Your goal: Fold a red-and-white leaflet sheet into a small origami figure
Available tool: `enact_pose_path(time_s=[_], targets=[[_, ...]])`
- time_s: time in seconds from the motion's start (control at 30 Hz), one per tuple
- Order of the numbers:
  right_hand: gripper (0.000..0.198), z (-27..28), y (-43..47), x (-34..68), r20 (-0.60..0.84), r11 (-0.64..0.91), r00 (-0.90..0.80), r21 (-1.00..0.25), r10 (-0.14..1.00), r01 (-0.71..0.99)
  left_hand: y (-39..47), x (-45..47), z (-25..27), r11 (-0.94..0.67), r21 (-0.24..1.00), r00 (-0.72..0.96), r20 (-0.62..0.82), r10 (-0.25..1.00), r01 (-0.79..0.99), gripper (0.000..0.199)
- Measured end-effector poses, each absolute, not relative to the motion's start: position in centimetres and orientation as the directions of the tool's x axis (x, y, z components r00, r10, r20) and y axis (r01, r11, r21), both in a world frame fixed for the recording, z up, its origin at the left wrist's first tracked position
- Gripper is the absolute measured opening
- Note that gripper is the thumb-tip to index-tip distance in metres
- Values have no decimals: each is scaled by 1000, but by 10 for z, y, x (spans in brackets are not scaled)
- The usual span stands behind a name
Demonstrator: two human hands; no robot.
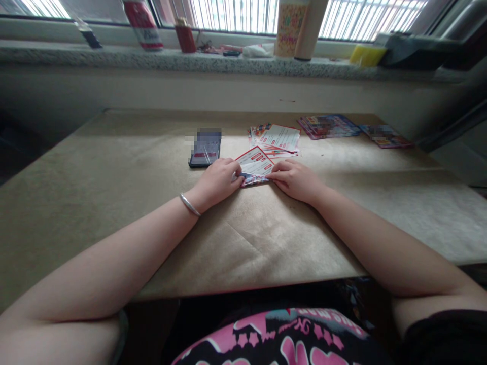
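Note:
Between my hands on the table is a printed paper leaflet (pixel 255 163), white with red print and a red border. Its near edge is turned up, showing a colourful underside. My left hand (pixel 219 178), with a silver bangle at the wrist, pinches the leaflet's left end. At the right end, the fingers of my right hand (pixel 294 177) are closed on the folded edge. A loose fan of similar leaflets (pixel 279 137) lies just beyond. Close to my left hand rests a dark phone (pixel 206 148), its screen up and partly blurred out.
Colourful leaflets lie in a pile (pixel 327 125) at the back right, with another pile (pixel 385 136) beside it near the table's right edge. On the granite windowsill (pixel 213 62) stand a red can (pixel 142 25), a red lighter-like object (pixel 185 36), a patterned cup (pixel 289 29) and a yellow item (pixel 367 55).

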State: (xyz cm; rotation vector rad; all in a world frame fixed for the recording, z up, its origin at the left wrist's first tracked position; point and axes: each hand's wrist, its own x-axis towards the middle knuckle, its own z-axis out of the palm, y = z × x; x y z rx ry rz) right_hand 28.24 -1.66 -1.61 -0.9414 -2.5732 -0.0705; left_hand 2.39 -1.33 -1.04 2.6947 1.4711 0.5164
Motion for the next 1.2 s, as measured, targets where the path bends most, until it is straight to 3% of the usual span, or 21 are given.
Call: enact_pose_path(time_s=[0.4, 0.6, 0.73, 1.2], targets=[[23, -16, -18, 282, 375, 742, -661, -122, 649, 659, -11, 22, -15, -522, 235, 446, 308, 840, 820, 14], [26, -15, -18, 282, 350, 724, -656, -106, 669, 681, -19, 24, -8, -697, 44, 614, 435, 658, 716, 21], [27, -13, -20, 282, 349, 708, -645, -82, 680, 701, -25, 27, -5, -788, -23, 732, 388, 560, 615, 28], [28, -13, -20, 281, 338, 704, -645, -80, 685, 706, -23, 27, -12, -787, 8, 733, 356, 579, 617, 37]])
